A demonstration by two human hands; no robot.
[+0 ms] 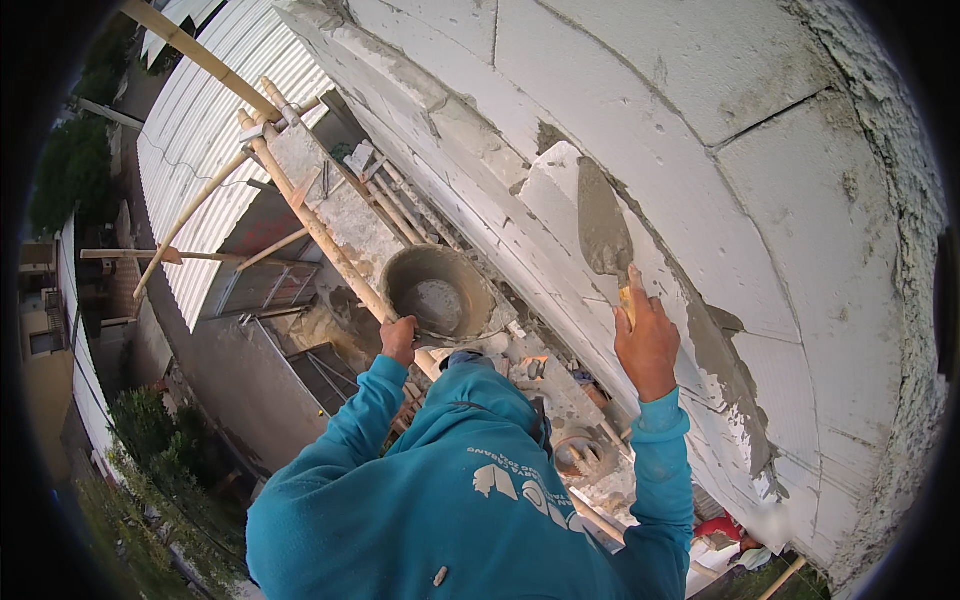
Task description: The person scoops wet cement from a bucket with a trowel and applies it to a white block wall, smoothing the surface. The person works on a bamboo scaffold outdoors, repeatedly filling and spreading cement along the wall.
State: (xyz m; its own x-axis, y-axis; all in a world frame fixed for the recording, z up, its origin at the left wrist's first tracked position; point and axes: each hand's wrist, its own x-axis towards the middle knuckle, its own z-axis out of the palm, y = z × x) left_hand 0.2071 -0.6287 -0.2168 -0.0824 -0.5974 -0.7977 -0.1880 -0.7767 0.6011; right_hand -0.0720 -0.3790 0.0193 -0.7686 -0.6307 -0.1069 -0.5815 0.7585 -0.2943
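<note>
My right hand (647,345) is wrapped round the handle of a mortar-coated trowel (604,225). The trowel's blade lies against the white block wall (690,190), beside a strip of wet grey mortar (725,375). At the near left edge of a round bucket (438,295), my left hand (398,341) is closed, apparently on its rim or thin handle. Grey mortar coats the inside of the bucket, with some at the bottom. A bamboo pole (345,268) passes right behind the left hand; whether the hand touches it I cannot tell.
Below runs a narrow scaffold platform (370,235) with bamboo poles, broken block pieces and another mortar container (585,456). A drop lies to the left, with a corrugated roof (200,150) and trees (150,430). A person in red (720,528) is at the lower right.
</note>
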